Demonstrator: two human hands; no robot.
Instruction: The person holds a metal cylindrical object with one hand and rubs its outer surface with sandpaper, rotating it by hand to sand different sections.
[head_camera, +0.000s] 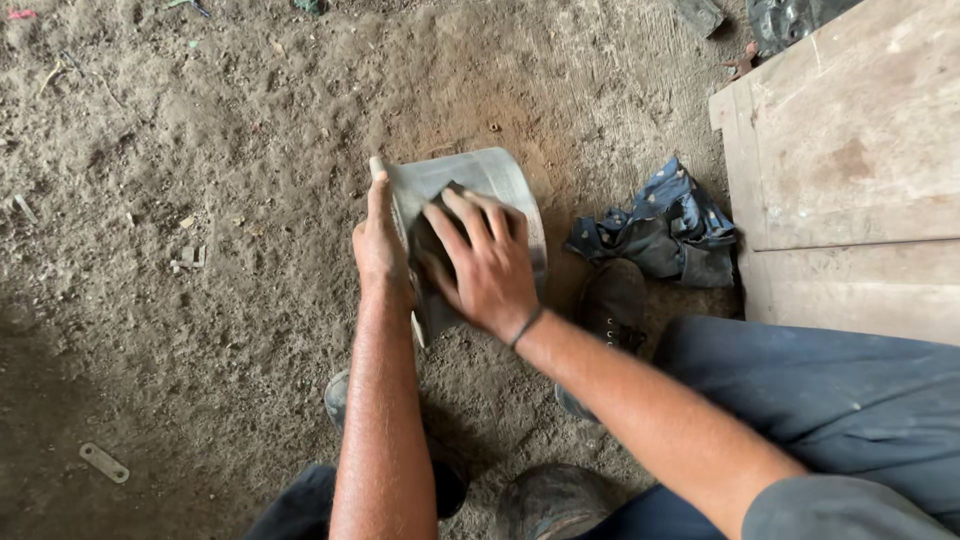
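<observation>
Left hand clamped on curved metal sheet's edge; right hand pressing dark abrasive pad onto it; likely risk: pad slips, fingers catch the sheet's thin edge.

The floor is bare, packed earth, grey-brown and crumbly, strewn with small chips and scraps. A wooden platform of pale, worn planks fills the upper right corner. Just left of the platform lies a crumpled dark blue cloth. Far left of it and lower, a small flat metal strip lies in shadow. Daylight is soft and even.
</observation>
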